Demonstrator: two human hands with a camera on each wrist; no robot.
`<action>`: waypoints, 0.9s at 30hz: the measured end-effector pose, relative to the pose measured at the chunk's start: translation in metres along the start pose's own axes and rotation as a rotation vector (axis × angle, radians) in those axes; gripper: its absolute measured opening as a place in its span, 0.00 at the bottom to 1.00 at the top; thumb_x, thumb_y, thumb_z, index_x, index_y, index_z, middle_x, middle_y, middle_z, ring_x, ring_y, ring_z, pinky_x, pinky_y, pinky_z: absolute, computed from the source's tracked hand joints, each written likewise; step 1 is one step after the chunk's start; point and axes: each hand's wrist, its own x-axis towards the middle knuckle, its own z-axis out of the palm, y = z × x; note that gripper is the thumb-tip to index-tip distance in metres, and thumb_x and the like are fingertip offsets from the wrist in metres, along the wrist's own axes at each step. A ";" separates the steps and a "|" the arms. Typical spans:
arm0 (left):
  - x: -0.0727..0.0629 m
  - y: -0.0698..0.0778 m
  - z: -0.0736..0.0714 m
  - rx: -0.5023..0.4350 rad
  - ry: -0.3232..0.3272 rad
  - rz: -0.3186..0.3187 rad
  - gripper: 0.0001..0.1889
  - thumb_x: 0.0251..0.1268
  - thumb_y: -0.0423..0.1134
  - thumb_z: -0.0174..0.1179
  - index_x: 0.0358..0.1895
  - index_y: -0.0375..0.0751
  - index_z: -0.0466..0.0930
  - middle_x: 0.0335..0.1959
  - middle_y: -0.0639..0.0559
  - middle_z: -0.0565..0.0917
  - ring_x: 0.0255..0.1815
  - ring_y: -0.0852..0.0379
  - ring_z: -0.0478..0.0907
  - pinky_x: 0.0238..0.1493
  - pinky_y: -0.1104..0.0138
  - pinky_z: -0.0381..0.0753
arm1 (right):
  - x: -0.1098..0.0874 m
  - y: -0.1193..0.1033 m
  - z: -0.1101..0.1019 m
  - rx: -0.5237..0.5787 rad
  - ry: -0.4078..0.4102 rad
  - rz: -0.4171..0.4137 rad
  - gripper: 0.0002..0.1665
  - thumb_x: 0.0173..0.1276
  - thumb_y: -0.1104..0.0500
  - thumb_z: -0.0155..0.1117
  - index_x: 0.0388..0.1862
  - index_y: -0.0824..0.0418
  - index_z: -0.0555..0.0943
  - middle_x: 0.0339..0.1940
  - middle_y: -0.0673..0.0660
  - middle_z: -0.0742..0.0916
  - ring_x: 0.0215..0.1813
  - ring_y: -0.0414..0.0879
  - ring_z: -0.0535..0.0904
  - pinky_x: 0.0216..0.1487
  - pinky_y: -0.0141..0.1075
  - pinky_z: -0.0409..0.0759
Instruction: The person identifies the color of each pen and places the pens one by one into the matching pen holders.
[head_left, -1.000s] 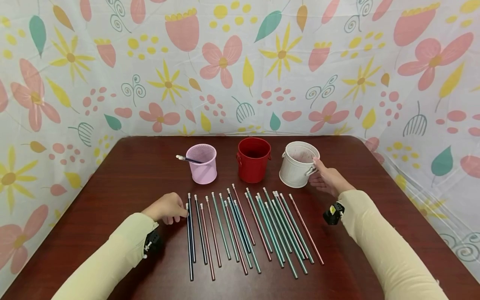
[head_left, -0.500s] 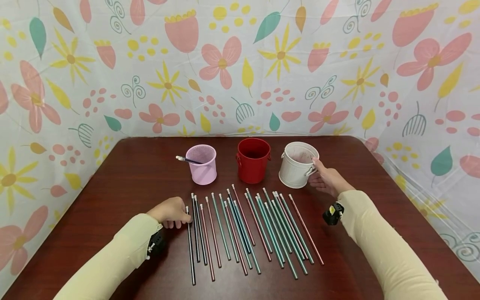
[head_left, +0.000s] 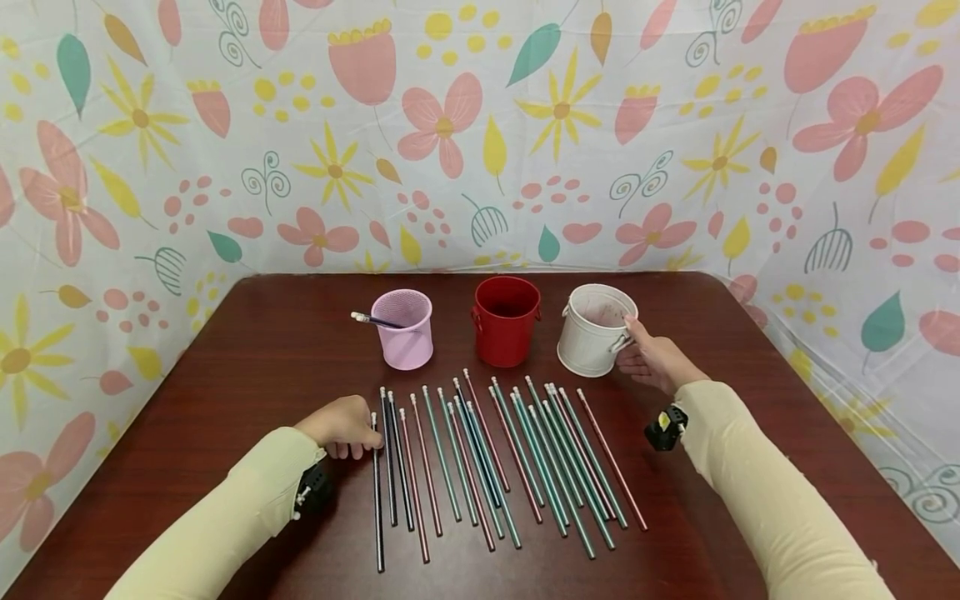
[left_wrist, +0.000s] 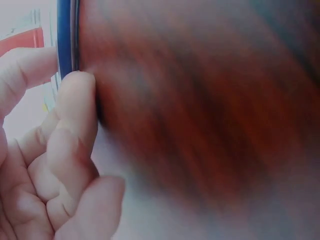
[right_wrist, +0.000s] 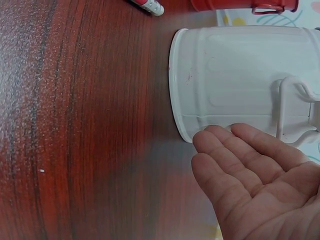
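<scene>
Several metallic pencils lie in a spread row across the table, white eraser ends away from me. At the row's left end my left hand (head_left: 342, 427) pinches the upper part of a dark blue pencil (head_left: 378, 508); the left wrist view shows its blue shaft (left_wrist: 65, 37) between the fingertips. My right hand (head_left: 660, 360) rests against the white bucket (head_left: 588, 337), thumb near the rim. In the right wrist view its fairly straight fingers (right_wrist: 240, 155) touch the bucket's side below the wire handle (right_wrist: 282, 110); the thumb is hidden there.
A pink mesh cup (head_left: 407, 340) holding dark pencils tilted left stands at the back left. Beside it is a red bucket (head_left: 506, 325). Teal pencils (head_left: 551, 467) and pink pencils (head_left: 611, 458) fill the row's right part. A floral curtain (head_left: 480, 150) hangs behind the table (head_left: 300, 333).
My left hand has shifted slightly right and toward me, drawing the leftmost dark blue pencil a little nearer. The neighbouring blue pencil has slid right. My right hand has stayed at the white bucket.
</scene>
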 end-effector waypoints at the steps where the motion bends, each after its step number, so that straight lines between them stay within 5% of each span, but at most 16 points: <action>1: 0.000 0.000 0.000 -0.007 -0.001 0.001 0.09 0.50 0.34 0.63 0.16 0.38 0.79 0.11 0.51 0.79 0.09 0.59 0.71 0.14 0.66 0.76 | 0.000 0.000 0.000 -0.003 -0.003 -0.001 0.58 0.69 0.27 0.29 0.64 0.83 0.60 0.61 0.76 0.73 0.62 0.61 0.72 0.65 0.51 0.67; 12: -0.003 -0.001 -0.004 -0.010 0.007 0.017 0.10 0.49 0.31 0.60 0.14 0.37 0.76 0.11 0.51 0.78 0.10 0.59 0.72 0.15 0.66 0.77 | -0.004 -0.005 -0.006 -0.030 -0.111 0.042 0.60 0.69 0.27 0.25 0.65 0.84 0.60 0.64 0.77 0.70 0.60 0.61 0.74 0.65 0.53 0.67; 16: -0.007 0.002 -0.010 -0.017 0.028 0.045 0.10 0.52 0.31 0.59 0.15 0.36 0.77 0.12 0.51 0.78 0.12 0.57 0.75 0.17 0.64 0.79 | 0.000 -0.007 -0.009 -0.026 -0.164 0.073 0.60 0.68 0.26 0.24 0.64 0.83 0.61 0.58 0.74 0.77 0.55 0.57 0.79 0.61 0.49 0.72; 22: -0.010 0.005 -0.019 -0.130 0.034 0.079 0.08 0.52 0.28 0.57 0.18 0.36 0.77 0.14 0.52 0.76 0.15 0.58 0.75 0.20 0.64 0.81 | 0.006 -0.009 -0.010 0.016 -0.182 0.094 0.55 0.71 0.30 0.23 0.61 0.81 0.65 0.44 0.61 0.86 0.45 0.48 0.82 0.53 0.42 0.76; 27: -0.012 0.005 -0.022 -0.213 0.041 0.073 0.03 0.49 0.27 0.58 0.22 0.36 0.76 0.18 0.51 0.76 0.18 0.58 0.71 0.21 0.64 0.80 | 0.008 -0.012 -0.012 -0.021 -0.259 0.119 0.55 0.70 0.32 0.16 0.62 0.82 0.63 0.49 0.64 0.84 0.48 0.49 0.80 0.56 0.44 0.73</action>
